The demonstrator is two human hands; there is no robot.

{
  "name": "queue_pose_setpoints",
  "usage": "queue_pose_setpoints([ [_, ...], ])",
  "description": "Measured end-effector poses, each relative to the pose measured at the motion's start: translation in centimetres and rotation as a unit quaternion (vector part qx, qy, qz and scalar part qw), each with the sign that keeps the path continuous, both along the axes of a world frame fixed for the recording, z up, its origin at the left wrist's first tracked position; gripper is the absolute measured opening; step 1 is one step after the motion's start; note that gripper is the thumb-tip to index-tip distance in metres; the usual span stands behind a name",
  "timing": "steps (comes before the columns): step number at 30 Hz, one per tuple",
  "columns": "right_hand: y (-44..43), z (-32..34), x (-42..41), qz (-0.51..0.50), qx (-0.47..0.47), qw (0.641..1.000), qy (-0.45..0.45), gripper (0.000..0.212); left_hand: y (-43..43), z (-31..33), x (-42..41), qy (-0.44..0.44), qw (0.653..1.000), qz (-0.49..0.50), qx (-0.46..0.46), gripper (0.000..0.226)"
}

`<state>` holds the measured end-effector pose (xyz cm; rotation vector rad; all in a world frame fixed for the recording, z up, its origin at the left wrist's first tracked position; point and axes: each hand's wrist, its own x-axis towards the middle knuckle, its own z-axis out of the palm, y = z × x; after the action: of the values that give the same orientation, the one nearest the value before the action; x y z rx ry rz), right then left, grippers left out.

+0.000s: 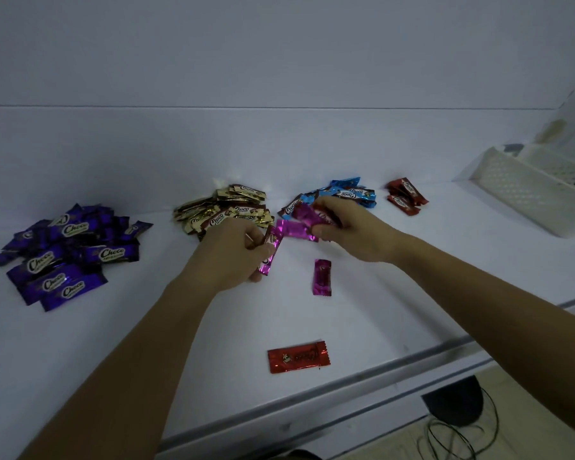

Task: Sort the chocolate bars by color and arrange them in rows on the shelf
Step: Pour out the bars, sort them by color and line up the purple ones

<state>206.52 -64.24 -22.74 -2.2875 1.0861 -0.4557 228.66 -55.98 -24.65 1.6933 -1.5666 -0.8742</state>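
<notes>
I'm at a smooth white shelf [379, 310] with a plain pale wall [279, 44] behind it and a raised lip along the front edge. At the far right stands a white plastic basket [525, 190] with perforated sides. Below the shelf edge, black cables [462, 433] lie looped on the floor.

The chocolate bars are small flat packets in shiny crinkled foil. From left to right along the shelf lie a wide purple pile [63, 257], a gold pile [226, 207], a blue pile [342, 194] and a small red pile [405, 195].

My left hand [233, 257] is curled round a pink bar [274, 254] just in front of the gold pile. My right hand [352, 230], in front of the blue pile, grips more pink bars [304, 215], which nearly touch the left one.

A lone pink bar [322, 277] lies just nearer me than both hands, and a lone red bar [296, 356] lies well apart, near the front edge.
</notes>
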Motion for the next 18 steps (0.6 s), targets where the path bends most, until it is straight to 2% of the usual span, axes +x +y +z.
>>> queue_pose_setpoints([
  [2, 0.7, 0.2, 0.7, -0.036, 0.051, 0.993, -0.103, 0.01, -0.2, -0.1, -0.2, 0.016, 0.999, 0.03, -0.02, 0.013],
  [5, 1.8, 0.3, 1.8, -0.052, 0.094, 0.982, -0.153, 0.016, -0.1, 0.0, -0.5, 0.031, 0.997, 0.052, -0.041, 0.014],
  [8, 2.5, 0.3, 2.4, -0.052, 0.119, 0.98, -0.148, 0.016, 0.2, 0.3, -1.0, 0.118, 0.991, 0.039, -0.052, 0.011],
  [14, 2.8, -0.3, 2.4, 0.005, 0.22, 0.964, -0.149, 0.017, 0.5, 0.3, -1.7, 0.198, 0.978, 0.0, -0.06, 0.012],
  [18, 2.7, -0.3, 2.5, -0.017, 0.192, 0.973, -0.126, 0.018, 0.5, 0.3, -1.6, 0.21, 0.976, -0.013, -0.059, 0.012],
])
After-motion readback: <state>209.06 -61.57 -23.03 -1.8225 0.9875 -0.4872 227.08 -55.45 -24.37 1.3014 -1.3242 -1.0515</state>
